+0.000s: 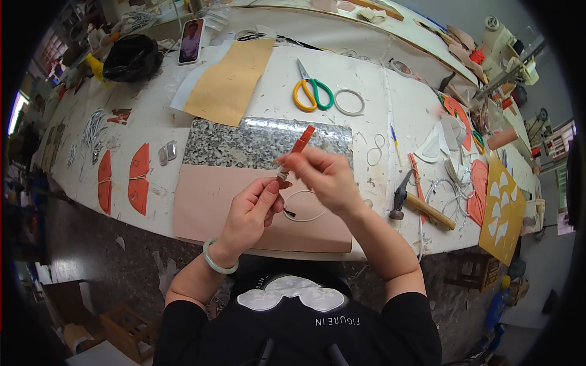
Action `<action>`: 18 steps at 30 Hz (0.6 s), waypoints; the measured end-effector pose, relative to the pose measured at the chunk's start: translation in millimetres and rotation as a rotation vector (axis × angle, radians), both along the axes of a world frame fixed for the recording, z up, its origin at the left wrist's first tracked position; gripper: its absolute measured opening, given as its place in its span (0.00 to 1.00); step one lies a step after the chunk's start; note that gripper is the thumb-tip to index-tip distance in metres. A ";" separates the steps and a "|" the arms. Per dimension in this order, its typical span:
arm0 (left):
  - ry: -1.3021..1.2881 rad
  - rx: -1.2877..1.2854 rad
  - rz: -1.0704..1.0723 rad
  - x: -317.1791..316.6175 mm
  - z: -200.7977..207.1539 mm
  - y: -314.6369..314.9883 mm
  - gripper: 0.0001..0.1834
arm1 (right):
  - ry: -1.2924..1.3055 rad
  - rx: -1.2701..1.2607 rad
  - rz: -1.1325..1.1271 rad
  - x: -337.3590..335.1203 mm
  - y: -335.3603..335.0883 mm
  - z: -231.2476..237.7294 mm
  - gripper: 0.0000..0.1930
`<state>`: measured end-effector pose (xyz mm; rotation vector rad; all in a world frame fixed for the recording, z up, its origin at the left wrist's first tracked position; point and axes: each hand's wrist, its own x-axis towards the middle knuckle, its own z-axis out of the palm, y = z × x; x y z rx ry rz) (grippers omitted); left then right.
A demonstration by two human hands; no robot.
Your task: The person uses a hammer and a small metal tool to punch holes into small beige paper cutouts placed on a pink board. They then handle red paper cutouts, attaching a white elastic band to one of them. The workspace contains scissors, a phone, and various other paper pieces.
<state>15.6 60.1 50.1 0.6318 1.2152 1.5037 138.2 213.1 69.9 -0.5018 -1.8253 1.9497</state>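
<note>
My left hand point(253, 207) is closed in a pinch on the lower end of a narrow red leather strap point(303, 139), which points up and to the right. White cord point(283, 173) is wound round the strap just above my left fingertips. A loop of pale cord with a dark tip point(308, 220) hangs beside that hand. My right hand point(326, 177) is closed with thumb and fingers together right over the wound part. What its fingertips pinch is too small to make out. Beneath both hands lie a pink sheet point(207, 210) and a speckled stone slab point(213, 143).
Green-and-yellow-handled scissors point(313, 94) and a clear ring point(349, 102) lie beyond the slab. A hammer point(421, 204) rests at right, near a yellow board with white pieces point(503, 210). Red folded pieces point(139, 183) lie left; a phone point(191, 41) stands at the back.
</note>
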 end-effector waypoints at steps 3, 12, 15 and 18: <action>0.027 0.018 0.058 -5.9 1.4 -8.6 0.17 | -0.027 0.086 0.037 -13.3 -13.7 -4.5 0.13; -0.046 0.083 0.275 -39.0 -10.4 -63.8 0.17 | -0.064 0.045 0.190 -69.4 -40.6 -1.8 0.17; -0.105 0.106 0.420 -47.0 -15.9 -78.4 0.18 | -0.069 0.374 0.160 -87.4 -56.8 -2.3 0.13; -0.066 0.132 0.449 -54.0 -22.1 -92.6 0.19 | 0.049 0.663 0.160 -107.3 -77.9 -3.1 0.11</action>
